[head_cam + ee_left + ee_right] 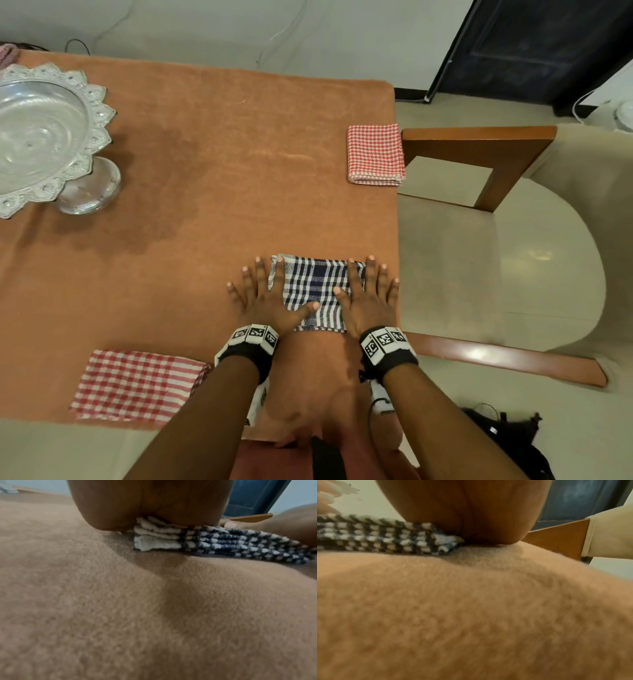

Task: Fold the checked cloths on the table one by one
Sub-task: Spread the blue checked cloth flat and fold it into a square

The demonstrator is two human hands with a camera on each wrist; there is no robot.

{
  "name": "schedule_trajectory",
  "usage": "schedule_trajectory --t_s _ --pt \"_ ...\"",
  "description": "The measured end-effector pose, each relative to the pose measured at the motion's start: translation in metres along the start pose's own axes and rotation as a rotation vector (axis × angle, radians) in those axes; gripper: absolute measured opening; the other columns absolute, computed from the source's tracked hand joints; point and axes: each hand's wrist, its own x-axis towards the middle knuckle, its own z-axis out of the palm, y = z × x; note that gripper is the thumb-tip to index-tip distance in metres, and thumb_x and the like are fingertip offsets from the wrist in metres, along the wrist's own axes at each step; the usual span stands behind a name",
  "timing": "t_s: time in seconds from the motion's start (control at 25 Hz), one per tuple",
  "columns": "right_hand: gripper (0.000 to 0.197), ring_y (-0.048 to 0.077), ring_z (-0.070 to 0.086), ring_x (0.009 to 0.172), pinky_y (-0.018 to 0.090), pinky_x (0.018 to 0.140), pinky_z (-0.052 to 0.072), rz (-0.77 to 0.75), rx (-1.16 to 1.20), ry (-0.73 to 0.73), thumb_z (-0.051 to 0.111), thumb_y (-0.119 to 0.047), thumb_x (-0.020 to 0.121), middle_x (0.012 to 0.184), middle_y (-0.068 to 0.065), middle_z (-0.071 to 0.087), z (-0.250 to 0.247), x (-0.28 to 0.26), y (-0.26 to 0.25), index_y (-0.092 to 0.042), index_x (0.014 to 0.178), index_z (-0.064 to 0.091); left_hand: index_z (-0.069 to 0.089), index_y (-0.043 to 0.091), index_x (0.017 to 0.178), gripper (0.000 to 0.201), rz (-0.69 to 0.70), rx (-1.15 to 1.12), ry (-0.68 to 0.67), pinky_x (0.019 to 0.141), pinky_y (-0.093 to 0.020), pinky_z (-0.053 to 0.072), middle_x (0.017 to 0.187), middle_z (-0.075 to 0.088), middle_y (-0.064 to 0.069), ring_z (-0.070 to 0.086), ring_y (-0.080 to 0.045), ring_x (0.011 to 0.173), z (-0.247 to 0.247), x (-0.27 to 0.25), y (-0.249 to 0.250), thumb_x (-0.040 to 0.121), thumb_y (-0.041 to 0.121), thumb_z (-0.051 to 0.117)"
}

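Observation:
A folded navy-and-white checked cloth (317, 289) lies near the table's front right edge. My left hand (265, 296) presses flat on its left side with fingers spread, the thumb lying across the cloth. My right hand (368, 296) presses flat on its right side. In the left wrist view the palm (150, 504) sits on the stacked folded layers of the cloth (214, 542). The right wrist view shows the other palm (467, 509) on the cloth's corner (385, 535). A red-and-white checked cloth (137, 383) lies loosely folded at the front left. A small-checked red cloth (375, 154) lies folded at the right edge.
The orange table cover (212, 178) spreads across the table. An ornate silver pedestal bowl (44, 137) stands at the far left. A wooden chair (486, 161) with a cream seat stands close to the table's right edge.

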Motion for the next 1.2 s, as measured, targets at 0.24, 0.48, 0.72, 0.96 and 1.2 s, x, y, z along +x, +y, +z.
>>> schedule_trajectory --t_s 0.24,0.48,0.72,0.96,1.2 --pt "0.070 0.032 -0.019 0.145 0.056 0.113 -0.012 -0.035 0.045 -0.029 0.029 -0.057 0.096 0.158 0.005 -0.023 -0.014 -0.004 0.000 -0.034 0.151 -0.005 -0.021 0.030 0.148 0.103 -0.001 -0.064 0.027 0.111 -0.055 -0.016 0.155 -0.028 -0.008 -0.016 -0.033 0.145 -0.004 -0.008 -0.002 0.080 0.078 0.039" --pt "0.035 0.025 0.052 0.120 0.041 0.104 0.041 -0.411 0.156 0.227 0.056 -0.020 0.090 0.133 0.007 0.055 -0.004 -0.058 -0.011 -0.013 0.125 0.060 0.029 0.012 0.146 0.066 0.004 -0.421 0.255 0.104 -0.045 0.038 0.143 0.036 -0.015 0.040 -0.035 0.127 0.005 -0.045 0.007 0.088 0.023 0.057" --pt "0.037 0.019 0.052 0.110 0.032 0.095 0.041 -0.391 0.140 0.150 0.048 -0.022 0.091 0.123 0.000 0.056 0.006 -0.067 -0.018 -0.016 0.127 0.055 0.046 0.008 0.126 0.047 -0.316 -0.751 0.156 0.076 -0.029 0.042 0.112 0.060 -0.008 0.056 -0.027 0.090 -0.014 -0.036 0.018 0.084 0.019 0.063" --pt "0.060 0.029 0.040 0.121 0.041 0.100 0.033 -0.284 -0.109 0.006 0.043 -0.025 0.092 0.134 0.009 0.044 -0.008 -0.054 -0.038 -0.020 0.148 0.025 0.053 0.010 0.118 0.037 -0.259 -0.773 0.158 0.072 -0.027 0.041 0.106 0.065 -0.008 0.056 -0.024 0.084 -0.021 -0.040 0.024 0.082 0.015 0.064" --pt "0.039 0.028 0.053 0.118 0.036 0.099 0.041 -0.124 0.544 -0.075 0.043 -0.019 0.096 0.128 0.008 0.059 -0.029 -0.036 -0.021 -0.014 0.133 0.053 0.050 0.019 0.131 0.048 0.132 -0.490 0.272 0.085 -0.039 0.047 0.118 0.054 -0.006 0.055 -0.027 0.103 -0.012 -0.053 0.053 0.084 0.013 0.056"
